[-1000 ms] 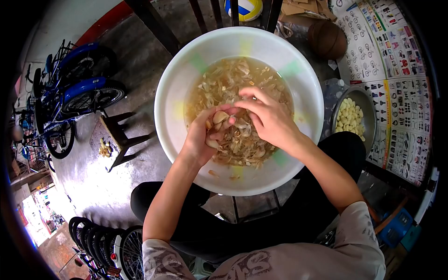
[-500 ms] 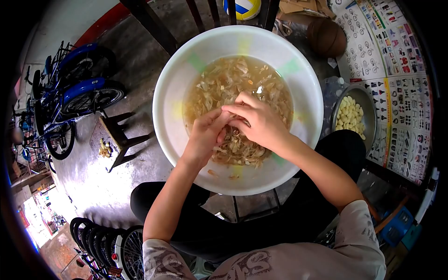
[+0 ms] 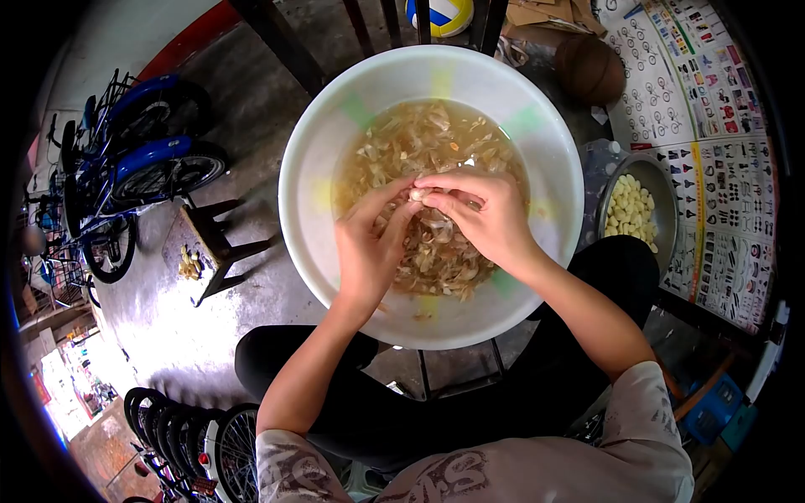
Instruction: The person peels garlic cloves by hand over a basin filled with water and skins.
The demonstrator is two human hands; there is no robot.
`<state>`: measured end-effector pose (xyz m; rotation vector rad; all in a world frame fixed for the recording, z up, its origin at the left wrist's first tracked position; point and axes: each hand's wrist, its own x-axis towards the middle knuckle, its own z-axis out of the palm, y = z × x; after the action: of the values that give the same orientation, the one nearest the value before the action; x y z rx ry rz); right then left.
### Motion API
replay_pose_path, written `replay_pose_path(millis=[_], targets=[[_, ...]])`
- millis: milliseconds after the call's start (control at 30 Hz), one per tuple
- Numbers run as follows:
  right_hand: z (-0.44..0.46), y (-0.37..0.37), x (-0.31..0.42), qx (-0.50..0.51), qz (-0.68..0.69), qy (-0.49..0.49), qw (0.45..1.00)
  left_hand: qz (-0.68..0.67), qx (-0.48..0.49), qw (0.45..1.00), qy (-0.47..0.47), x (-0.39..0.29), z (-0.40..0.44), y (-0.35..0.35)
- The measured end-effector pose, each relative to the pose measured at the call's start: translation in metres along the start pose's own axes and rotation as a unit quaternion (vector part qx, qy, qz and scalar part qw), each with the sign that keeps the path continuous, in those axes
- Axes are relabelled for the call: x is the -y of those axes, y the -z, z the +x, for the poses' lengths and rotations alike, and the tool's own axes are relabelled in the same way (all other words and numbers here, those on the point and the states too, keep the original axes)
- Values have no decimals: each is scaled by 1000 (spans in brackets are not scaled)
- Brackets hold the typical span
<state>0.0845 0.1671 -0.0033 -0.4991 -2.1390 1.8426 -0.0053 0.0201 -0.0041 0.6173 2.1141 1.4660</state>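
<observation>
Over a large white basin [image 3: 307,210], my left hand [image 3: 369,239] and my right hand [image 3: 490,214] meet at the fingertips. Between them they pinch a small pale garlic clove [image 3: 417,194], thumbs and index fingers pressed on it from both sides. Below, brownish water in the basin carries a thick layer of loose garlic skins [image 3: 444,260]. To the right, a metal bowl [image 3: 667,205] holds many peeled, cream-coloured garlic cloves [image 3: 629,210].
A small stool [image 3: 214,243] at the left bears a few cloves. Blue bicycles [image 3: 151,159] stand beyond it. Dark chair slats [image 3: 277,38], a volleyball [image 3: 444,15] and a brown basketball [image 3: 589,69] lie past the basin. A printed poster sheet [image 3: 713,168] covers the right side.
Both hands have turned and spread slightly, so the clove now shows between the fingertips. The view has shifted a little, moving the basin slightly right.
</observation>
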Motion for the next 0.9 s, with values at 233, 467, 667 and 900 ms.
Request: replay_pose_path(millis=[233, 467, 667, 900], targets=[[-10, -1, -8, -33, -25, 70, 997, 70, -1, 993, -91, -9, -5, 0], [-16, -1, -1, -22, 47, 32, 998, -224, 69, 954, 188, 6, -2, 9], [-19, 7, 0, -10, -86, 91, 992, -197, 140, 954, 176, 3, -5, 5], [-17, 1, -14, -35, 37, -8, 999, 24, 95, 991, -95, 14, -5, -6]])
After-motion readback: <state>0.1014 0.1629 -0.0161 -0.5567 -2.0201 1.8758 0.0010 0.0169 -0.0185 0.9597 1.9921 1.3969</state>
